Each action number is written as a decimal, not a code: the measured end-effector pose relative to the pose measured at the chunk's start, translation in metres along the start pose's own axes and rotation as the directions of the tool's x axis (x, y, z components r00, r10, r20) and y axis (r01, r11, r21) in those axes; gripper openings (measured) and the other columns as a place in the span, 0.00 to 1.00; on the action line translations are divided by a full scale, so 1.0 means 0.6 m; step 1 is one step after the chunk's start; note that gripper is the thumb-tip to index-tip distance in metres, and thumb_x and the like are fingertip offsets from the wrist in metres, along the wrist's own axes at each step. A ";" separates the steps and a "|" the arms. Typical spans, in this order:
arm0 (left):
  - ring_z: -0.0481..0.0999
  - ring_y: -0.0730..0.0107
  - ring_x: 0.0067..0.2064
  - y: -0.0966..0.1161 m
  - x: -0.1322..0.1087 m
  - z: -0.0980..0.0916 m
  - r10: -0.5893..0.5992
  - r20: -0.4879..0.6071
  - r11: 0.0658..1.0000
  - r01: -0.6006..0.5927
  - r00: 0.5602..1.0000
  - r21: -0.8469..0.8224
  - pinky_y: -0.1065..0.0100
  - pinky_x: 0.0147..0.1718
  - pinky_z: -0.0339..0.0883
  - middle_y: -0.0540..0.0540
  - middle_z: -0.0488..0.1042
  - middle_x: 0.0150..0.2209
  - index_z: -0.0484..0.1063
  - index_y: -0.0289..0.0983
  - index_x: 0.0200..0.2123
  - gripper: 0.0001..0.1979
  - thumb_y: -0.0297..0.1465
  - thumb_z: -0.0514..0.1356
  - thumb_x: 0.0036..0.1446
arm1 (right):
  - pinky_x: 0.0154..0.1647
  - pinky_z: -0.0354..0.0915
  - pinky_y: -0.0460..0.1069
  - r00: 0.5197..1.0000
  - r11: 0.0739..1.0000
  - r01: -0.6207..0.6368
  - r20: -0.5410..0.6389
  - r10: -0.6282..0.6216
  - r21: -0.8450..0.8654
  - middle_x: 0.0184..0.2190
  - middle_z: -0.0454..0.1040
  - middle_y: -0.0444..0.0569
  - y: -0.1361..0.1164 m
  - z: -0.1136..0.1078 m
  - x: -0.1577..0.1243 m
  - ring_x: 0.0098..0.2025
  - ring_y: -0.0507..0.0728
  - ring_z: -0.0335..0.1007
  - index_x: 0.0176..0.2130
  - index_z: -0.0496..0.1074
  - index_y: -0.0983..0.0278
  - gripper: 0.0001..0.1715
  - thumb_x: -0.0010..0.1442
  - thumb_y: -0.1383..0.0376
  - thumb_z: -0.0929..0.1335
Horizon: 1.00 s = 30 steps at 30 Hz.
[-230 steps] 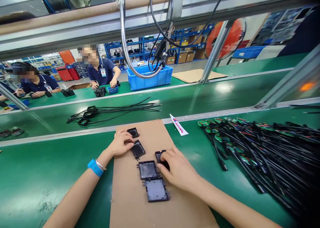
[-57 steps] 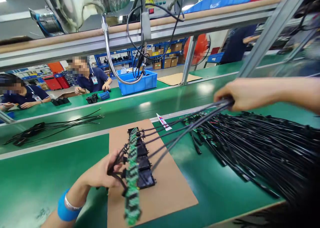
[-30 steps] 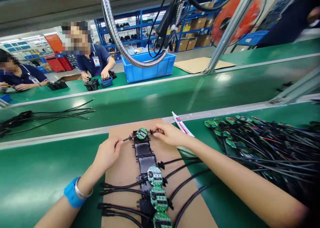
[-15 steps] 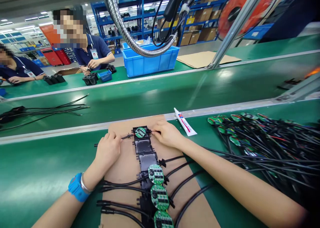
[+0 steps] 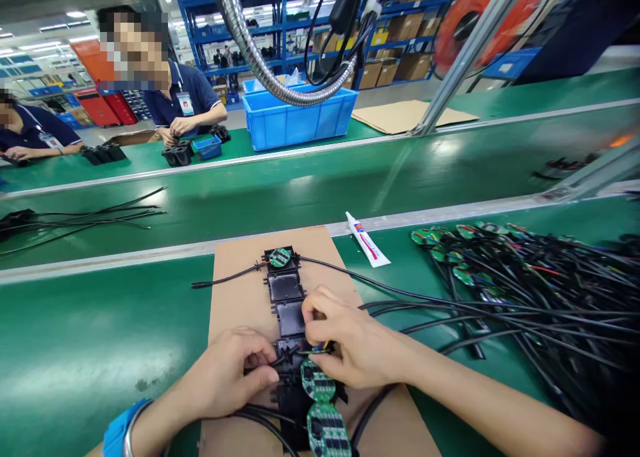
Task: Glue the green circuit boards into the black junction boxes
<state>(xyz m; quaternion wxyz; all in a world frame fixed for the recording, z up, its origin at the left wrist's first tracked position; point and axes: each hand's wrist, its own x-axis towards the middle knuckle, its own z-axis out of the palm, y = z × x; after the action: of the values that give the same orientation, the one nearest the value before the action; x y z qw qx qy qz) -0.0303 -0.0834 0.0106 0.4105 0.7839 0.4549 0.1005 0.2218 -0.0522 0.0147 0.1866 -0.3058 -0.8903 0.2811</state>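
Note:
My right hand [image 5: 353, 343] is closed on a round green circuit board, tilted so that coloured wires show at its edge. Left of it, my left hand [image 5: 227, 373] pinches a short black cable [image 5: 289, 357] that runs toward that board. Both hands are over a row of shallow black plastic housings [image 5: 291, 318] on a cardboard sheet [image 5: 240, 297]. In the farthest housing lies another round circuit board [image 5: 280, 257], with a cable leaving each side. Nearer me are more circuit boards [image 5: 329, 430] with black cables, partly overlapping the row.
A white tube [image 5: 369, 242] lies beyond the cardboard at the right. Many cabled boards are heaped [image 5: 540, 297] on the green bench at right. Across the belt stand a blue bin [image 5: 300, 120] and two co-workers. A flexible metal conduit [image 5: 245, 50] hangs overhead.
Both hands have left the farthest housing and come nearer me. The right hand has taken hold of a circuit board, the left its cable. The farthest board stays in its housing.

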 end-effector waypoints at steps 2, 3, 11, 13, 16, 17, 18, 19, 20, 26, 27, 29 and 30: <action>0.71 0.71 0.31 -0.005 0.007 -0.010 -0.065 -0.056 0.998 0.063 0.996 -0.025 0.72 0.30 0.63 0.51 0.74 0.30 0.72 0.38 0.34 0.06 0.34 0.57 0.59 | 0.40 0.61 0.50 1.000 0.998 -0.022 -0.016 0.023 0.061 0.37 0.66 0.49 0.010 -0.012 0.004 0.39 0.55 0.63 0.35 0.69 0.64 0.06 0.56 0.64 0.69; 0.71 0.71 0.30 -0.009 0.012 -0.017 -0.085 -0.120 0.996 0.084 0.989 -0.015 0.72 0.29 0.62 0.51 0.74 0.29 0.72 0.38 0.35 0.08 0.34 0.56 0.61 | 0.38 0.62 0.49 0.998 0.994 -0.062 -0.021 0.064 0.091 0.37 0.67 0.49 0.019 -0.020 0.008 0.38 0.55 0.63 0.41 0.69 0.64 0.13 0.56 0.62 0.70; 0.74 0.66 0.35 -0.057 0.070 -0.042 0.082 -0.428 0.884 0.133 0.900 0.448 0.68 0.34 0.66 0.48 0.75 0.33 0.74 0.38 0.34 0.08 0.31 0.55 0.62 | 0.36 0.62 0.49 0.975 0.962 -0.184 -0.165 0.151 -0.203 0.30 0.70 0.48 0.112 -0.015 0.038 0.33 0.54 0.65 0.32 0.68 0.65 0.07 0.60 0.72 0.62; 0.74 0.62 0.37 -0.061 0.075 -0.036 0.095 -0.420 0.859 0.139 0.902 0.493 0.64 0.38 0.66 0.45 0.75 0.34 0.75 0.38 0.33 0.10 0.31 0.55 0.62 | 0.39 0.62 0.51 0.973 0.954 -0.185 -0.177 0.145 -0.236 0.32 0.71 0.52 0.120 -0.002 0.039 0.37 0.57 0.65 0.32 0.69 0.66 0.09 0.61 0.72 0.61; 0.72 0.56 0.41 -0.059 0.069 -0.031 0.120 -0.408 0.817 0.144 0.905 0.558 0.56 0.43 0.65 0.42 0.74 0.34 0.77 0.37 0.34 0.11 0.32 0.54 0.62 | 0.40 0.60 0.53 0.974 0.901 -0.193 -0.189 0.127 -0.389 0.33 0.71 0.54 0.108 0.003 0.034 0.39 0.59 0.63 0.32 0.72 0.66 0.12 0.61 0.72 0.60; 0.72 0.55 0.41 -0.055 0.063 -0.030 0.134 -0.403 0.810 0.134 0.905 0.571 0.55 0.44 0.65 0.41 0.74 0.35 0.77 0.37 0.37 0.11 0.32 0.54 0.62 | 0.40 0.60 0.53 0.973 0.875 -0.194 -0.202 0.114 -0.443 0.33 0.71 0.55 0.097 0.001 0.030 0.39 0.59 0.62 0.33 0.73 0.67 0.13 0.61 0.72 0.60; 0.71 0.54 0.41 -0.050 0.056 -0.029 0.155 -0.396 0.814 0.110 0.905 0.571 0.54 0.44 0.65 0.41 0.74 0.36 0.76 0.36 0.40 0.12 0.32 0.54 0.62 | 0.40 0.59 0.54 0.971 0.860 -0.189 -0.220 0.092 -0.474 0.33 0.71 0.54 0.083 -0.002 0.024 0.39 0.59 0.62 0.35 0.73 0.67 0.13 0.61 0.71 0.60; 0.71 0.55 0.42 -0.044 0.046 -0.028 0.182 -0.378 0.831 0.064 0.908 0.553 0.54 0.44 0.65 0.41 0.74 0.37 0.76 0.36 0.42 0.12 0.32 0.54 0.63 | 0.41 0.59 0.54 0.971 0.868 -0.168 -0.228 0.066 -0.468 0.34 0.70 0.54 0.067 -0.005 0.018 0.39 0.59 0.61 0.36 0.73 0.67 0.12 0.62 0.70 0.61; 0.72 0.57 0.42 -0.038 0.036 -0.025 0.205 -0.339 0.859 -0.003 0.918 0.512 0.56 0.44 0.66 0.42 0.74 0.38 0.75 0.37 0.43 0.12 0.33 0.54 0.63 | 0.41 0.58 0.54 0.975 0.900 -0.133 -0.218 0.043 -0.416 0.34 0.70 0.53 0.049 -0.006 0.010 0.39 0.59 0.60 0.37 0.73 0.67 0.11 0.62 0.68 0.61; 0.75 0.68 0.38 -0.008 -0.006 0.004 0.217 -0.028 0.973 -0.214 0.976 0.084 0.69 0.39 0.67 0.49 0.77 0.35 0.75 0.40 0.37 0.04 0.31 0.61 0.59 | 0.40 0.59 0.52 0.993 0.999 -0.033 0.112 0.035 -0.013 0.37 0.64 0.49 -0.035 0.017 -0.029 0.41 0.58 0.58 0.31 0.68 0.65 0.15 0.44 0.63 0.75; 0.75 0.69 0.37 -0.008 -0.007 0.009 0.212 -0.040 0.976 -0.209 0.976 0.067 0.70 0.38 0.67 0.50 0.77 0.35 0.75 0.40 0.36 0.03 0.30 0.60 0.59 | 0.40 0.59 0.51 0.992 1.000 -0.029 0.123 0.030 -0.009 0.37 0.63 0.48 -0.039 0.023 -0.032 0.42 0.58 0.58 0.30 0.67 0.65 0.14 0.44 0.65 0.74; 0.76 0.69 0.37 -0.011 -0.007 0.015 0.211 -0.058 0.977 -0.209 0.976 0.049 0.70 0.38 0.67 0.50 0.78 0.34 0.76 0.40 0.35 0.03 0.28 0.61 0.59 | 0.40 0.59 0.50 0.993 1.000 0.006 0.117 -0.003 -0.020 0.37 0.62 0.47 -0.043 0.029 -0.037 0.41 0.57 0.58 0.27 0.65 0.65 0.10 0.47 0.68 0.71; 0.76 0.70 0.37 -0.013 -0.007 0.016 0.213 -0.064 0.977 -0.211 0.975 0.041 0.71 0.38 0.67 0.50 0.78 0.34 0.76 0.40 0.35 0.03 0.28 0.61 0.58 | 0.39 0.58 0.50 0.994 1.000 0.019 0.110 -0.016 -0.023 0.37 0.62 0.47 -0.041 0.028 -0.038 0.41 0.56 0.59 0.27 0.65 0.64 0.08 0.49 0.68 0.70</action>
<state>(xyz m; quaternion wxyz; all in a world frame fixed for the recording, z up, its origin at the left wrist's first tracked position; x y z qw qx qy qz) -0.0325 -0.0899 -0.0002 0.3682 0.8309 0.3842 0.1626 0.2191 -0.0898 0.0131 0.1360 -0.2843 -0.9052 0.2851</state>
